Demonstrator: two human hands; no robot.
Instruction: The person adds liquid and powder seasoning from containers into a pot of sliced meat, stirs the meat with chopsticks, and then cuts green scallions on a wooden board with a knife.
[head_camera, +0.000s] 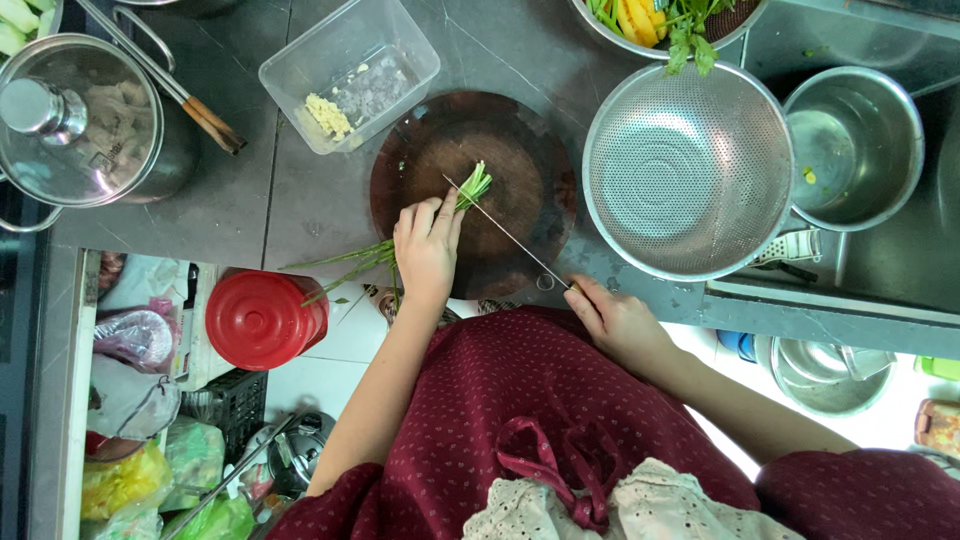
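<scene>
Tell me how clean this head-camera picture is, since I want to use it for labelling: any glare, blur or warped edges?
Head view: sharp on the left hand, the green stems and the knife in the right hand; bright glare on the colander and the pot lid; the floor under the counter edge is overexposed; the corners look slightly stretched, as with a wide lens.

Bundled green stalks (400, 245) on round dark board (520, 150), knife blade (505, 232) across
</scene>
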